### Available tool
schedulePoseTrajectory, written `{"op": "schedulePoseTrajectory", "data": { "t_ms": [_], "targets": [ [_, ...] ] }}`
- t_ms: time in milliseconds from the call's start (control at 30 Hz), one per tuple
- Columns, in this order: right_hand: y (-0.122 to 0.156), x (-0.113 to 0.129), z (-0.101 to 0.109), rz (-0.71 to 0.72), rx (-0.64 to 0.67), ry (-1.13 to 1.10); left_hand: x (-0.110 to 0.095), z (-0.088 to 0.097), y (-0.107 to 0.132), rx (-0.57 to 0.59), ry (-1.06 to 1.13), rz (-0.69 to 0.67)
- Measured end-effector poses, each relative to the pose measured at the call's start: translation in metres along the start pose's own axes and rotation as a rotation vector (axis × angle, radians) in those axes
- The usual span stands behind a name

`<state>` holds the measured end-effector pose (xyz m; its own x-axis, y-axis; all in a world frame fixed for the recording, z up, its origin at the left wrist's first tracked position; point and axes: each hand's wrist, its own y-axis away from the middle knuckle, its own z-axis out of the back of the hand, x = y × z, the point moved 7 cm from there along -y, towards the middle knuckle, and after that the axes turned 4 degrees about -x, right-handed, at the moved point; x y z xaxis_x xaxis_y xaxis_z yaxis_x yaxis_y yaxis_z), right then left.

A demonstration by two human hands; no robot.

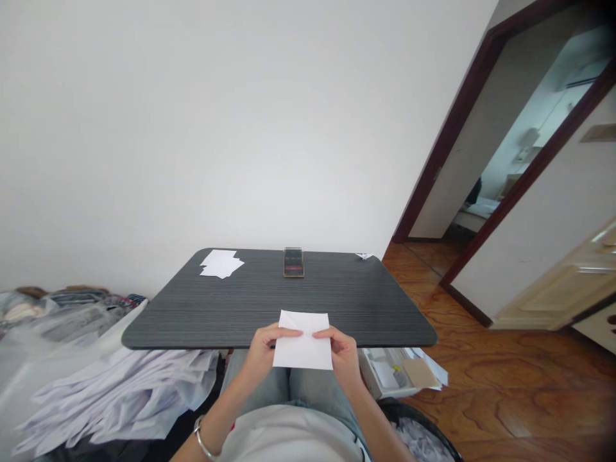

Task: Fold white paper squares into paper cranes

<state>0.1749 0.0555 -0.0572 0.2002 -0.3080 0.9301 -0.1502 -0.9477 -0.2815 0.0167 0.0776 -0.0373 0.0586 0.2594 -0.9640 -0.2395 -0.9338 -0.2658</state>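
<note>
While one small folded white paper piece (pixel 364 256) sits done at the far right corner of the black wood-grain table (pixel 346 298), the squarish white paper sheet (pixel 303 355) looks barely worked (faint crease, maybe); loose white paper sheets (pixel 221 263) far left, untouched. Sheet's over the near edge, left hand (pixel 264 346) and right hand (pixel 344 350) clamped on its sides, thumbs on top, other fingers mostly hidden.

The sheet (pixel 303 352) is matt paper, the tabletop (pixel 231 307) possibly wood laminate.
</note>
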Motion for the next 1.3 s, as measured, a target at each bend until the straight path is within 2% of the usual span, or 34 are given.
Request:
{"op": "schedulePoseTrajectory", "data": {
  "t_ms": [267, 400, 533, 667, 933, 1167, 1300],
  "targets": [
    [0.001, -0.006, 0.003, 0.056, -0.083, -0.051, -0.005, 0.003, -0.002, -0.003, 0.019, -0.099],
    [-0.001, 0.0, 0.004, 0.053, -0.1, -0.062, -0.007, 0.008, -0.004, -0.055, -0.013, -0.135],
    [-0.001, 0.005, 0.0, -0.017, -0.076, -0.035, -0.008, 0.011, -0.002, -0.138, 0.007, -0.086],
    [0.001, 0.011, -0.003, -0.051, -0.079, -0.001, -0.004, 0.007, 0.0, -0.167, 0.085, 0.005],
    [0.003, 0.014, -0.003, -0.137, -0.131, -0.015, 0.0, 0.001, 0.002, -0.225, 0.161, 0.103],
    [0.005, 0.015, -0.005, -0.159, -0.165, -0.02, -0.002, 0.001, 0.006, -0.306, 0.161, 0.123],
    [0.005, 0.012, -0.007, -0.179, -0.156, -0.037, -0.002, 0.002, 0.005, -0.307, 0.178, 0.121]
  ]
}}
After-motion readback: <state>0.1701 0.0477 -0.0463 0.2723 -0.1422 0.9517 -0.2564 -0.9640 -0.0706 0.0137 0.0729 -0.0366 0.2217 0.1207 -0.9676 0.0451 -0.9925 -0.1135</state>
